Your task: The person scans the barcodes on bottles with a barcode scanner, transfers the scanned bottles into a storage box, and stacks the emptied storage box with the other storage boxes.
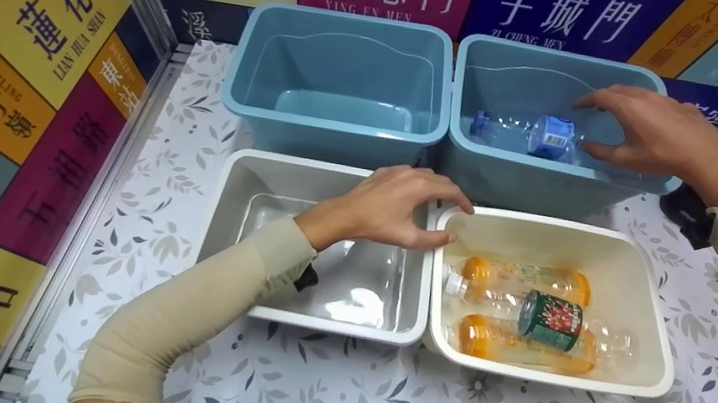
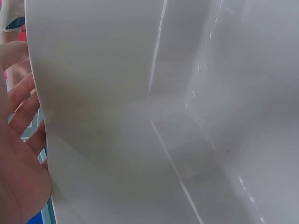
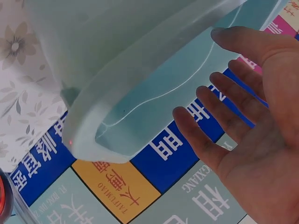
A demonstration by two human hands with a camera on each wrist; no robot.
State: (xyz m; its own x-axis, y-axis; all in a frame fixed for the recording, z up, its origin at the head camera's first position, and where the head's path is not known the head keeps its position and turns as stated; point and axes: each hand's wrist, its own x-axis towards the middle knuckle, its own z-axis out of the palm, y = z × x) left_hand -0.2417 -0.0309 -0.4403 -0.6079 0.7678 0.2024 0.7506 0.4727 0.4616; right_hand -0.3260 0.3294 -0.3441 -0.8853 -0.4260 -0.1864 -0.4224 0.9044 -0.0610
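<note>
We find both hands unladen. The right hand (image 1: pixel 658 140), upper right of the frame, has thumb and fingers spread over the right blue bin (image 1: pixel 534 186); its palm shows bare in the right wrist view. The left hand (image 1: pixel 392 209), near the centre, curves loosely, thumb and forefinger parted, where the grey bin (image 1: pixel 279 177) meets the cream bin (image 1: pixel 567 250); contact with a rim we cannot confirm.

The blue-label bottle (image 1: pixel 551 137) lies on its side inside the right blue bin, cap to the left, just beside the right thumb. We judge it light and prone to roll: the fingers should pass wide of it and rise straight, clear of the rim.

At lower right, the cream bin holds two orange bottles (image 1: pixel 482 270) and a green-label bottle (image 1: pixel 551 320). The left blue bin (image 1: pixel 338 147) stands at upper centre. A leaf-patterned table (image 1: pixel 375 398) carries all.
</note>
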